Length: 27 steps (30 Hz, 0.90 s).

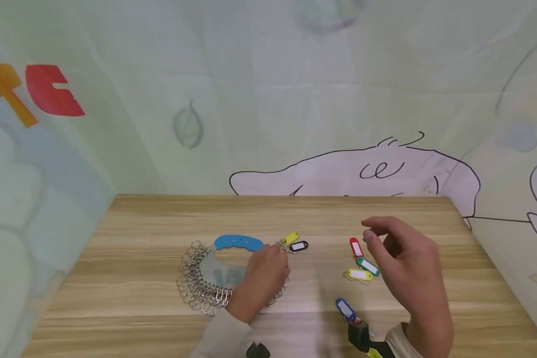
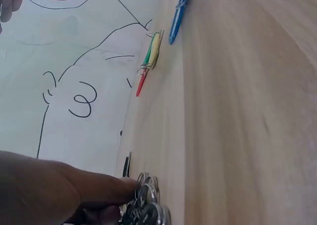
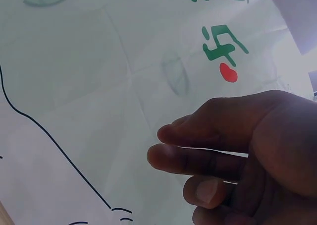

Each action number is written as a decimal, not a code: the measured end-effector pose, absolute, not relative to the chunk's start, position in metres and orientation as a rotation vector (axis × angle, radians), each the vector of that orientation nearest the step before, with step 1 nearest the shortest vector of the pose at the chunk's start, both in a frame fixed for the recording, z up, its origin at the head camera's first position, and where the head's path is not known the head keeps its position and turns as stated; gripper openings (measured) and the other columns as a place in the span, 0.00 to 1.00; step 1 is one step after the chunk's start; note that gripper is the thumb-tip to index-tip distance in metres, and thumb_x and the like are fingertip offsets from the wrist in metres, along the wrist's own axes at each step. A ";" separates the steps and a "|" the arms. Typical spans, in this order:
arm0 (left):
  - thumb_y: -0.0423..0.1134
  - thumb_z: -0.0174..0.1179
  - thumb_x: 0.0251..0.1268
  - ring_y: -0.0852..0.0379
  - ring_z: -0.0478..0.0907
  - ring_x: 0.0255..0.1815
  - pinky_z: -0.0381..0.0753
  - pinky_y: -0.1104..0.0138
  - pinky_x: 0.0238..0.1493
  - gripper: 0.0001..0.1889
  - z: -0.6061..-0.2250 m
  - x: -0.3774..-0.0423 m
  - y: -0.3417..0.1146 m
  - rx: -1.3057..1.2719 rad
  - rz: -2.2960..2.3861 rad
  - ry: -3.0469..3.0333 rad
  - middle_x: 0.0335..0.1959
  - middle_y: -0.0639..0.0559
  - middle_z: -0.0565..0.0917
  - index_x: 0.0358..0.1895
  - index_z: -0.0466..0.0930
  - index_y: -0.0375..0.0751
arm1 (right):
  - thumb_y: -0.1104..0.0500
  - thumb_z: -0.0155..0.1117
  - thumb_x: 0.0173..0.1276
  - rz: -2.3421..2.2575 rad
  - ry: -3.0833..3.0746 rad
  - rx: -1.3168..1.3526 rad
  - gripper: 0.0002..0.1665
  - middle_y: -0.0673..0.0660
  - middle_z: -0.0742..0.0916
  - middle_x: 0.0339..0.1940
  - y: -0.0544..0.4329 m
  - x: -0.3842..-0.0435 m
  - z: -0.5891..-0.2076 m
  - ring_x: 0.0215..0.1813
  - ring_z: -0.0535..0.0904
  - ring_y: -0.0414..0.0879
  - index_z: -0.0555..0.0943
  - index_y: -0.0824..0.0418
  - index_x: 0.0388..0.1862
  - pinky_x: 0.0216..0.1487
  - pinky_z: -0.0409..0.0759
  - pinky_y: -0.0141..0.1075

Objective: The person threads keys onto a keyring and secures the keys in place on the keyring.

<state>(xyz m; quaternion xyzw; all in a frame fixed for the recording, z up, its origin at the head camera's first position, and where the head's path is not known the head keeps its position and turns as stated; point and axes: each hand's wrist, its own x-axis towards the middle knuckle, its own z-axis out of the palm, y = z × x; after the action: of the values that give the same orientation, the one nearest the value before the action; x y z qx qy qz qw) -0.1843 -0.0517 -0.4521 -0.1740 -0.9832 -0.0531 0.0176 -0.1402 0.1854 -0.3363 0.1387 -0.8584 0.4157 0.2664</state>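
Note:
On the table lies a holder with a blue curved handle point(image 1: 238, 242), a clear plate point(image 1: 215, 268) and a fringe of many metal rings point(image 1: 197, 293). My left hand point(image 1: 266, 273) is over its right side and covers part of it. Seen from the left wrist, the fingertips pinch at the cluster of metal rings point(image 2: 146, 200). A yellow key tag point(image 1: 290, 238) and a black key tag point(image 1: 299, 246) lie just beyond that hand. My right hand point(image 1: 407, 268) is raised, fingers loosely bent and holding nothing, beside red point(image 1: 356, 248), green and yellow key tags.
A blue key tag point(image 1: 345, 309) lies nearer the front, partly behind the black wrist camera mount point(image 1: 359, 335). The wooden table point(image 1: 152, 214) meets a printed cloth backdrop point(image 1: 259, 124) at its far edge and sides.

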 end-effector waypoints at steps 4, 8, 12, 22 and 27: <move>0.38 0.65 0.66 0.55 0.73 0.30 0.74 0.66 0.23 0.09 -0.456 -0.183 -0.054 -0.547 -0.225 -3.042 0.35 0.48 0.81 0.36 0.85 0.33 | 0.72 0.67 0.66 1.128 -2.358 0.362 0.12 0.45 0.82 0.25 0.185 -0.140 -0.337 0.19 0.69 0.41 0.86 0.60 0.45 0.19 0.66 0.28; 0.35 0.59 0.66 0.58 0.67 0.27 0.69 0.68 0.20 0.08 -0.461 -0.184 -0.062 -0.495 -0.418 -2.991 0.27 0.54 0.72 0.27 0.79 0.40 | 0.72 0.67 0.66 1.132 -2.362 0.378 0.12 0.46 0.83 0.27 0.185 -0.142 -0.340 0.19 0.69 0.41 0.86 0.60 0.45 0.20 0.67 0.28; 0.35 0.58 0.61 0.58 0.66 0.28 0.70 0.67 0.24 0.08 -0.462 -0.184 -0.071 -0.402 -0.721 -2.941 0.27 0.56 0.67 0.23 0.73 0.46 | 0.72 0.67 0.66 1.134 -2.375 0.398 0.13 0.47 0.83 0.30 0.186 -0.146 -0.343 0.19 0.69 0.41 0.85 0.60 0.46 0.20 0.67 0.28; 0.36 0.59 0.60 0.59 0.66 0.31 0.72 0.67 0.31 0.05 -0.467 -0.183 -0.083 -0.261 -0.905 -2.854 0.29 0.58 0.67 0.29 0.73 0.46 | 0.71 0.68 0.66 1.152 -2.366 0.418 0.13 0.48 0.84 0.30 0.187 -0.149 -0.346 0.19 0.69 0.41 0.86 0.59 0.47 0.19 0.66 0.28; 0.38 0.55 0.72 0.61 0.70 0.35 0.78 0.69 0.36 0.05 -0.468 -0.183 -0.084 -0.209 -1.038 -2.833 0.33 0.58 0.70 0.37 0.78 0.44 | 0.72 0.68 0.66 1.149 -2.372 0.426 0.13 0.48 0.84 0.31 0.190 -0.150 -0.346 0.19 0.69 0.41 0.86 0.59 0.47 0.19 0.66 0.28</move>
<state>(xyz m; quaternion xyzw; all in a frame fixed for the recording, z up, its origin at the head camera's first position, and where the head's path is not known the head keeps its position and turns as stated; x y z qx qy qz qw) -0.1827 -0.0839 -0.4684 -0.0688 -0.9351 -0.3426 0.0585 -0.1498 0.1904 -0.3462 0.1553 -0.8638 0.4184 0.2337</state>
